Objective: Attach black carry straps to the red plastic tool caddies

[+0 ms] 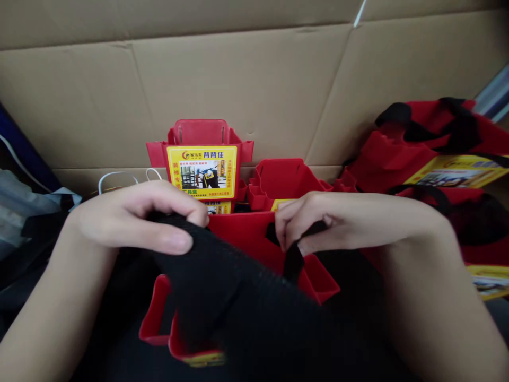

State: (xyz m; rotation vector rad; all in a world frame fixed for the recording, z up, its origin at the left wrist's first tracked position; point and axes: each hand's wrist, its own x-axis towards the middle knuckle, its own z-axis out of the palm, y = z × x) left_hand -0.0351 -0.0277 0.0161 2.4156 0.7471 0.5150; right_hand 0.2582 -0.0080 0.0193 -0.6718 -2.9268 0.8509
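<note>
My left hand [139, 215] is closed around a wide black woven strap [222, 276] that runs down toward the bottom of the view. My right hand [318, 220] pinches a narrower end of black strap [294, 260] just above a red plastic holder [254, 239] that lies between my hands. The strap covers most of this holder; its red edges show at the lower left and at the right.
A red holder with a yellow printed label [202, 167] stands upright against the cardboard wall [254, 79]. Another red holder [282, 183] sits beside it. A pile of red holders with black straps [433, 143] lies at the right. Dark bags lie at the left.
</note>
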